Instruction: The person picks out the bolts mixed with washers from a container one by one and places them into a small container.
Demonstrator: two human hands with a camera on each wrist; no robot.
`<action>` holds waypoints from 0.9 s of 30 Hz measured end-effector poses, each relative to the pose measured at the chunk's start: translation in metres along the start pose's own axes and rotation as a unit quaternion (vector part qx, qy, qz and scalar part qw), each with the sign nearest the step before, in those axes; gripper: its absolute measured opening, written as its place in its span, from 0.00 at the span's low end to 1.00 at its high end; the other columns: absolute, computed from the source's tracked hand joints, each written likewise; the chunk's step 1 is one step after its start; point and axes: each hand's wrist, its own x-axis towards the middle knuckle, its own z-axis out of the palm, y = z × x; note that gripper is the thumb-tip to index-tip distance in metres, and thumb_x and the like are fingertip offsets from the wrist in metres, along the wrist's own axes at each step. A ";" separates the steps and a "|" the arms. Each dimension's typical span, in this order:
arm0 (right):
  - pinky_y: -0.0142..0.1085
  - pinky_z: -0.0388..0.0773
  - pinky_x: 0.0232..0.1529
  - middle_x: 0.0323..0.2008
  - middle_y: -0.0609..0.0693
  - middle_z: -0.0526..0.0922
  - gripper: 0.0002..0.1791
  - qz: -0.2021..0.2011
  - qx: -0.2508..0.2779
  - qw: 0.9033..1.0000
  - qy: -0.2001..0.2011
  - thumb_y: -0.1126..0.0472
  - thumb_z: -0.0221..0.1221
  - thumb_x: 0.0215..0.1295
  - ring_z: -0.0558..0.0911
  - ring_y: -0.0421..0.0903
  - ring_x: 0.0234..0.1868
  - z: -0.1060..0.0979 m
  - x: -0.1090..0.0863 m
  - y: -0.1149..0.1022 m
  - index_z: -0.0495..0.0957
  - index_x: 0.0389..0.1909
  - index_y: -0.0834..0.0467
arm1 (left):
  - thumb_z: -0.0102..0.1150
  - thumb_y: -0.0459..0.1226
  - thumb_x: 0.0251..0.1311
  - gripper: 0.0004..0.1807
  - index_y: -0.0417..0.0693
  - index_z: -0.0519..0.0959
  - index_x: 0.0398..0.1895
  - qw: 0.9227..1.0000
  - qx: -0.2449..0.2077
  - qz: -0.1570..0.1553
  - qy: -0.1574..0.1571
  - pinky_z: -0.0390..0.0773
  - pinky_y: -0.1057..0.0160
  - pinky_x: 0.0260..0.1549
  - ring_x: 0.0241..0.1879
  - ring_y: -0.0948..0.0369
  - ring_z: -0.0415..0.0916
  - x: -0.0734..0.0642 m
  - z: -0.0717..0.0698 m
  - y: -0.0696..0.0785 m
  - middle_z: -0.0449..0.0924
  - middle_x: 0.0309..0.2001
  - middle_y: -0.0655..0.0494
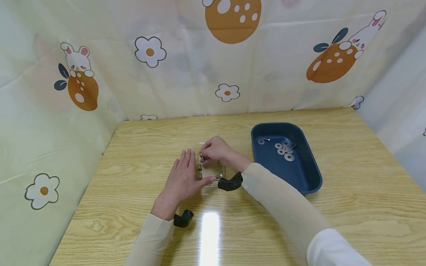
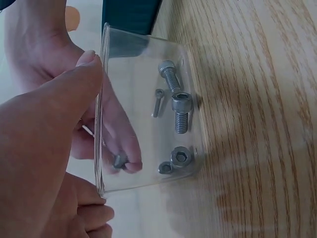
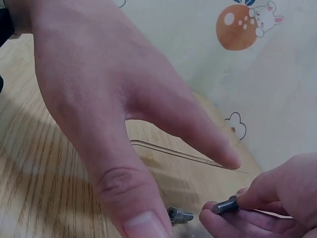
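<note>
A clear plastic box [image 2: 148, 134] stands on the table in front of me. In the left wrist view, several socket-head bolts [image 2: 182, 111] of differing sizes show through its wall. My left hand [image 1: 182, 175] lies along the left of the box, fingers straight, with its thumb stretched across the near side. Over the box, my right hand [image 1: 216, 149] pinches a metal bolt [image 3: 226, 206] between thumb and fingers. The threaded end of that bolt sticks out of the grip in the right wrist view. Another bolt [image 3: 181, 215] lies near the left thumb there.
To the right stands a dark blue tray [image 1: 269, 170] holding several flat washers [image 1: 289, 157] and a small screw [image 1: 266, 139]. A wood-grain table [image 1: 349, 159] carries everything. Behind it hangs a printed curtain [image 1: 186, 74]. Each wrist wears a black camera mount [image 1: 183, 218].
</note>
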 end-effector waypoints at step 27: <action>0.39 0.85 0.46 0.46 0.65 0.85 0.14 0.001 -0.048 0.999 -0.001 0.70 0.54 0.69 0.85 0.46 0.36 0.002 -0.002 0.002 0.80 0.51 0.71 | 0.51 0.71 0.58 0.62 0.37 0.41 0.79 1.000 -0.003 -0.003 -0.003 0.45 0.45 0.77 0.80 0.48 0.35 -0.001 0.000 0.002 0.40 0.80 0.40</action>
